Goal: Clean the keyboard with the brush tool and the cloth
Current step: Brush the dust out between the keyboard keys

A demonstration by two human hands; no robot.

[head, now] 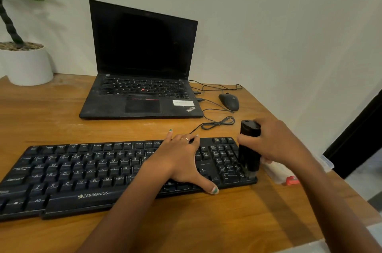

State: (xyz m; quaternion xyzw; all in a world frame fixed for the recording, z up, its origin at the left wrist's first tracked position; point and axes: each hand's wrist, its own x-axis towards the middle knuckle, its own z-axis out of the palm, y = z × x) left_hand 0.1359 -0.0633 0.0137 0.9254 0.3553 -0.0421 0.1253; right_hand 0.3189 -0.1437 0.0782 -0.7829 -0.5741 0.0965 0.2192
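Right hand (277, 145) grips the upright brush (249, 147) on the keyboard (82, 172)'s right-end numpad, left hand (179, 161) flat mid-board—pressing hard could unseat 1 key.

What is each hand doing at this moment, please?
Left hand: open, pressing flat on the keyboard.
Right hand: closed around the brush tool.

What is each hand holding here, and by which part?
The right hand grips the black brush tool around its upper body, its lower end on the keyboard. The left hand holds nothing; it rests flat on the keys.
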